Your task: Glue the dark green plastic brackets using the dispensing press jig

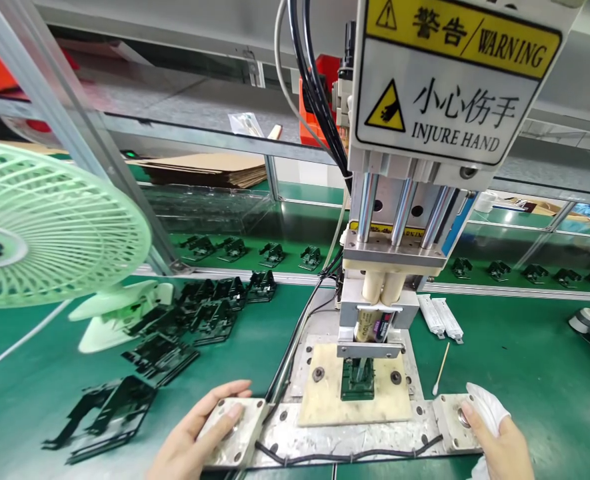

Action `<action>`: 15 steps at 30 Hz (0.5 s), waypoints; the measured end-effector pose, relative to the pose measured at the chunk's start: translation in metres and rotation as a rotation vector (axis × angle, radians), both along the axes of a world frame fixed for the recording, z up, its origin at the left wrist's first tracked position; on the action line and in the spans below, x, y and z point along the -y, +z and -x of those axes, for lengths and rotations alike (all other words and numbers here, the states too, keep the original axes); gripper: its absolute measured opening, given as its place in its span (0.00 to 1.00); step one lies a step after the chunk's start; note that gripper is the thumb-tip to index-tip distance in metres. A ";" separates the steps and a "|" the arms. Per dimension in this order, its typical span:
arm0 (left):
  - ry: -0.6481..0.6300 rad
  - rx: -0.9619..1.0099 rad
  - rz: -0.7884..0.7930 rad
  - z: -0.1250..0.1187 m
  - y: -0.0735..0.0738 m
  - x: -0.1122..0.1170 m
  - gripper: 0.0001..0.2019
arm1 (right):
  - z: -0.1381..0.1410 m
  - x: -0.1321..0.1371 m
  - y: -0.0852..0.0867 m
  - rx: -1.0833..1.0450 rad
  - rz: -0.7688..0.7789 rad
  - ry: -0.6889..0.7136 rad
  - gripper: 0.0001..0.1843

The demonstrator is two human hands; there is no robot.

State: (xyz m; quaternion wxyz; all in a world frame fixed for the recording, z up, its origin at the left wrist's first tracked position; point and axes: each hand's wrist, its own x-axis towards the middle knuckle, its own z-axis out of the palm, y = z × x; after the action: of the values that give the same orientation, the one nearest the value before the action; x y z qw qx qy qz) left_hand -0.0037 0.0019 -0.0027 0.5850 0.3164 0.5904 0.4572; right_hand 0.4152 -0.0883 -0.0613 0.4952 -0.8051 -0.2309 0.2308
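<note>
Dark green, the part (351,388) sits under the press (395,259), lower centre; if crooked, it may crack. Our left hand (199,427) clasps one button block (239,441); our right hand's (505,445) grip we cannot tell.

Both of the person's hands were bare, held low and well apart, I noticed. The left hand (187,437) had its thumb (221,427) slanting inward, nearly straight, with the fingers (225,391) reaching the same way beyond it. The right hand (505,448) angled inward too, its thumb pointing forward and leftward, the other fingers mostly hidden from view.
</note>
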 end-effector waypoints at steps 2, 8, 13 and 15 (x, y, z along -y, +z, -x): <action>-0.004 -0.002 -0.005 0.000 0.000 0.000 0.34 | -0.003 0.000 0.000 -0.037 0.053 0.007 0.34; -0.020 -0.016 -0.011 0.001 0.000 -0.001 0.34 | 0.006 0.000 0.005 -0.003 0.059 -0.021 0.36; -0.033 -0.029 -0.018 -0.001 0.000 0.000 0.33 | 0.002 0.000 0.006 -0.039 0.114 0.000 0.34; -0.015 -0.047 -0.039 -0.003 -0.001 0.000 0.32 | -0.007 0.002 0.003 -0.045 0.140 0.026 0.31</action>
State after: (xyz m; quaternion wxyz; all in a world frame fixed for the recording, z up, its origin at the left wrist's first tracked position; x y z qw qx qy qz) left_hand -0.0007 0.0015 -0.0033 0.5680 0.3428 0.5926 0.4567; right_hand 0.4218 -0.0901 -0.0580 0.4398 -0.8292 -0.2134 0.2710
